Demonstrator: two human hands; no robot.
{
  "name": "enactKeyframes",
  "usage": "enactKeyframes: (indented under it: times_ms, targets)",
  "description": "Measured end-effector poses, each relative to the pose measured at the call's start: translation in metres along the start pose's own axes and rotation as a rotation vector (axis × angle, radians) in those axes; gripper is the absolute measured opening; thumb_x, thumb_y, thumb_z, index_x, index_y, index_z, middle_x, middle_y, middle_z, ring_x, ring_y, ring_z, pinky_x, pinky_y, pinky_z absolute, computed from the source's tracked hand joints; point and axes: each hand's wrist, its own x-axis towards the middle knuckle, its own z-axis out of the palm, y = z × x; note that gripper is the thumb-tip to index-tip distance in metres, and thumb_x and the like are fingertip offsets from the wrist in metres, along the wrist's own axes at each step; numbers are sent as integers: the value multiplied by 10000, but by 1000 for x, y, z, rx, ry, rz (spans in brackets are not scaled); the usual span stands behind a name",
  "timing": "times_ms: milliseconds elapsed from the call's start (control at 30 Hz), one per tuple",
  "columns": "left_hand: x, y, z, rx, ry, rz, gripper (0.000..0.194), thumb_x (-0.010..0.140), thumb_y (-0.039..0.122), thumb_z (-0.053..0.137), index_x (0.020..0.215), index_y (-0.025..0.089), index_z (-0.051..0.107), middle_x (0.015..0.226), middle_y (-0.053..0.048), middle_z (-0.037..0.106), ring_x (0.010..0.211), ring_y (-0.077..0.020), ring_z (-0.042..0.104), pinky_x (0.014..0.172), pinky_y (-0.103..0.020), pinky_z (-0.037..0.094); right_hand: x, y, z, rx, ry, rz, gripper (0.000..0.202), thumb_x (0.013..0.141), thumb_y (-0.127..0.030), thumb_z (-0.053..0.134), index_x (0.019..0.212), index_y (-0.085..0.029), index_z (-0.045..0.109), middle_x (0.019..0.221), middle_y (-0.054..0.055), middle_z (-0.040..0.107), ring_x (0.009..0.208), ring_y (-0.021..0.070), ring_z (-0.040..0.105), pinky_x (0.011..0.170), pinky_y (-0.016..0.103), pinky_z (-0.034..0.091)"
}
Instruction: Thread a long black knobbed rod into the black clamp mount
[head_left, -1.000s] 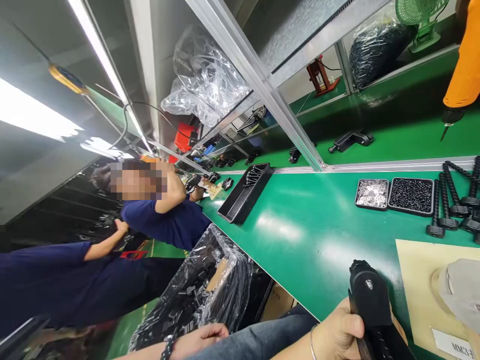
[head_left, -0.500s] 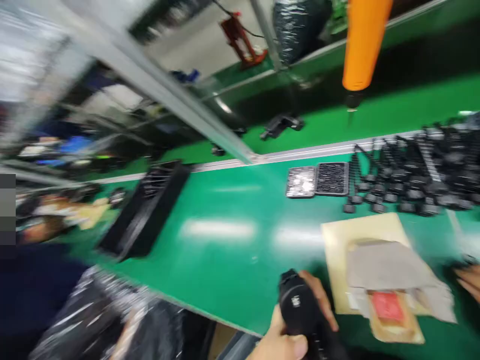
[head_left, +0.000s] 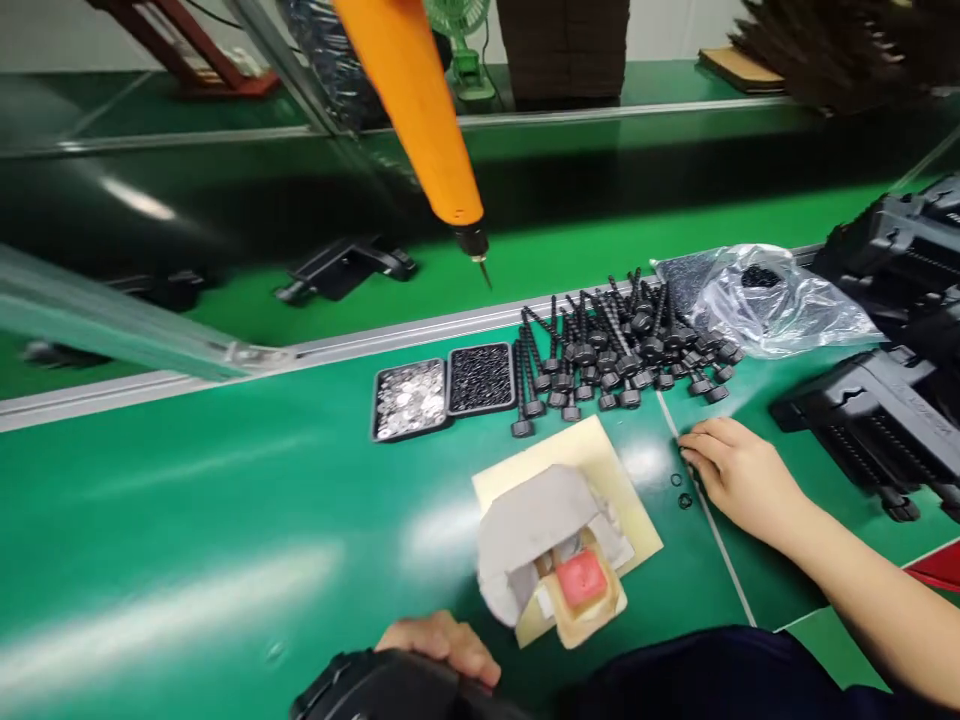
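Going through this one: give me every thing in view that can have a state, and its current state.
Left hand: gripping black plastic part
Right hand: curled at green bench; grasp unclear
Black rings: loose
Tray of small silver parts: open, filled
Black threaded knobs: heaped
Orange electric screwdriver: bit downward
Clear plastic bag: crumpled
Green fan: upright

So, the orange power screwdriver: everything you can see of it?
The orange power screwdriver has a smooth, plastic-looking barrel, a black nose and a thin dark bit. It slants tip down, toward the picture's right, seen against the green surface behind the metal rail. No hand touches it; its upper end and any support are out of frame.
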Motion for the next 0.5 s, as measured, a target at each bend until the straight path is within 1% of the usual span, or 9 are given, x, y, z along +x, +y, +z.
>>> enactKeyframes:
  times_ms: [67,100,133,167,200,267,367,433,500]
  targets:
    - [-7,7,9,110,-48,111,178,734,418,808,820,276,745,621,-8,728,510,-191,681,433,-246,562,-3,3,2,6,11,-14,258,1028,-120,438,988,-149,690,944,55,676,849,224,655,721,337,576]
    - [-13,11,16,166,4,181,241,702,415,824,865,264,731,654,-8,723,546,-185,678,462,-240,562,-5,5,3,14,18,-16,241,1031,-143,454,978,-150,689,941,54,680,853,232,659,734,350,571]
    - [-19,16,25,232,112,182,341,698,443,817,950,246,701,743,-23,720,646,-191,684,543,-251,576,-7,7,4,23,22,-15,234,1035,-177,466,968,-149,689,936,57,683,855,244,661,743,367,565]
    - [-24,20,35,274,185,166,388,710,470,799,994,242,666,806,-27,703,726,-191,672,630,-265,576,-8,10,5,22,24,-14,255,1044,-221,460,957,-148,688,932,61,686,857,257,663,742,385,556]
    - [-29,23,43,302,215,155,396,720,487,784,998,244,641,830,-24,683,758,-188,652,678,-278,561,-9,13,7,11,22,-15,303,1056,-274,435,946,-148,688,929,64,689,858,267,665,734,397,548]
    - [-35,27,55,342,221,149,389,742,506,760,996,250,617,852,-23,653,780,-197,632,708,-309,533,-11,17,10,-53,16,-18,440,1079,-380,339,936,-153,687,929,56,695,855,258,670,687,386,537]
    - [-40,27,56,389,222,173,370,768,505,738,1008,251,617,878,-36,629,792,-223,630,714,-357,520,-11,20,10,-125,-1,-16,562,1086,-471,230,954,-176,689,937,26,703,848,217,673,627,347,525]
    - [-42,24,51,414,220,210,353,792,494,723,1028,253,618,897,-44,621,806,-233,634,722,-377,523,-11,16,5,-134,18,-9,524,1087,-465,255,974,-185,684,956,25,707,857,208,675,632,343,525]
    - [-42,23,47,437,207,260,348,804,480,719,1053,262,611,911,-48,622,814,-232,639,725,-378,526,-11,8,-5,-88,79,9,416,1078,-437,336,988,-208,672,975,21,712,871,199,683,667,339,537]
